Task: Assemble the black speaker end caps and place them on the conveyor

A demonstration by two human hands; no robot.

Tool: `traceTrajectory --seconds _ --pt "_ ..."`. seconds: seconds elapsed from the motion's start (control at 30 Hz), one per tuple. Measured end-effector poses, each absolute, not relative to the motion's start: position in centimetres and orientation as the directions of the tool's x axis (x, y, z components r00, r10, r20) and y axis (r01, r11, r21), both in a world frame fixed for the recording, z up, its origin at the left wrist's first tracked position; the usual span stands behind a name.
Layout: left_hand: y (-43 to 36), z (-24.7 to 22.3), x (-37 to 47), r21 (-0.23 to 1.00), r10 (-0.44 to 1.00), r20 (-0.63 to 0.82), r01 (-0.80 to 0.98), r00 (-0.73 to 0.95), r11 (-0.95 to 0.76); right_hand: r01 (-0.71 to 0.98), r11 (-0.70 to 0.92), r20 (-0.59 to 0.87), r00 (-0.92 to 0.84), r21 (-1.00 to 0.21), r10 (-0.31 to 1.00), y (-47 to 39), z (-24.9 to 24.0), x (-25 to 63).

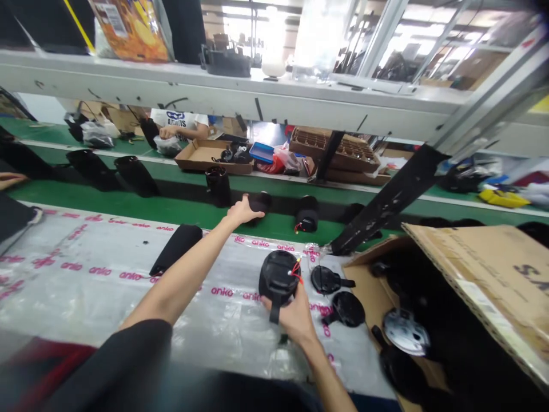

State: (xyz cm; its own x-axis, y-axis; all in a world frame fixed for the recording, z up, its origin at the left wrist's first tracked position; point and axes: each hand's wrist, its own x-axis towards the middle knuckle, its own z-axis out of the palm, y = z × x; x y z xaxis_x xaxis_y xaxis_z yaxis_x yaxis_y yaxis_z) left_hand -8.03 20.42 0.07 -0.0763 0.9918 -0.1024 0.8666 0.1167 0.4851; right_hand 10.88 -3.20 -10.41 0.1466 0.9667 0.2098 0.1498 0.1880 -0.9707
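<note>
My right hand (294,313) is closed on a black round housing (278,272) with a strap-like tab. Red wires with a small yellow tip stick out of its top, and it is held above the plastic-covered table. My left hand (244,213) reaches over the green belt, thumb and a finger spread apart. It is at the near side of a dark cylinder (261,201); whether they touch is hard to tell. A black tube (176,249) lies beside my left forearm. Two black round lids with tabs, one farther (325,280) and one nearer (348,309), lie right of the housing.
An open cardboard box (480,269) with black parts stands at the right. Black cylinders, one (218,186) among them, stand along the green belt (180,209). A dark post (386,200) slants down beside the belt. A shelf (231,94) crosses above; a co-worker (180,123) sits beyond.
</note>
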Motion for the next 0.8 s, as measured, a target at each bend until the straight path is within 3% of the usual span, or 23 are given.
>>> traceTrajectory --seconds 0.13,0.27,0.33,0.43,0.5,0.7,0.8 --pt "18.3 2.5 -11.7 0.475 0.997 0.074 0.880 -0.030 -0.009 0.171 0.154 0.197 0.273 -0.973 0.941 5.2 -6.8 11.5" --pt "13.6 3.9 -14.8 0.538 0.878 0.461 0.746 0.130 -0.393 0.207 0.109 0.184 0.387 -0.972 0.904 16.1 -4.6 11.4" --pt "10.6 2.8 -15.6 0.580 0.806 0.570 0.618 0.159 -0.531 0.217 0.083 0.162 0.376 -0.973 0.913 20.5 -4.5 10.8" --pt "5.7 -0.7 -15.6 0.664 0.772 0.595 0.402 0.226 -0.630 0.224 0.056 0.124 0.303 -0.973 0.945 24.5 -5.2 9.5" --pt "2.7 -3.4 -14.9 0.727 0.800 0.556 0.334 0.228 -0.600 0.228 0.040 0.098 0.251 -0.973 0.963 25.5 -6.0 8.8" --pt "-1.7 -8.6 -10.5 0.909 0.886 0.385 0.273 -0.259 -0.315 0.209 -0.015 0.021 0.169 -0.978 0.985 25.2 -6.7 8.5" --pt "-1.7 -9.4 -9.0 0.933 0.875 0.332 0.262 -0.352 -0.248 0.162 -0.036 -0.016 0.123 -0.986 0.992 23.9 -5.9 8.9"
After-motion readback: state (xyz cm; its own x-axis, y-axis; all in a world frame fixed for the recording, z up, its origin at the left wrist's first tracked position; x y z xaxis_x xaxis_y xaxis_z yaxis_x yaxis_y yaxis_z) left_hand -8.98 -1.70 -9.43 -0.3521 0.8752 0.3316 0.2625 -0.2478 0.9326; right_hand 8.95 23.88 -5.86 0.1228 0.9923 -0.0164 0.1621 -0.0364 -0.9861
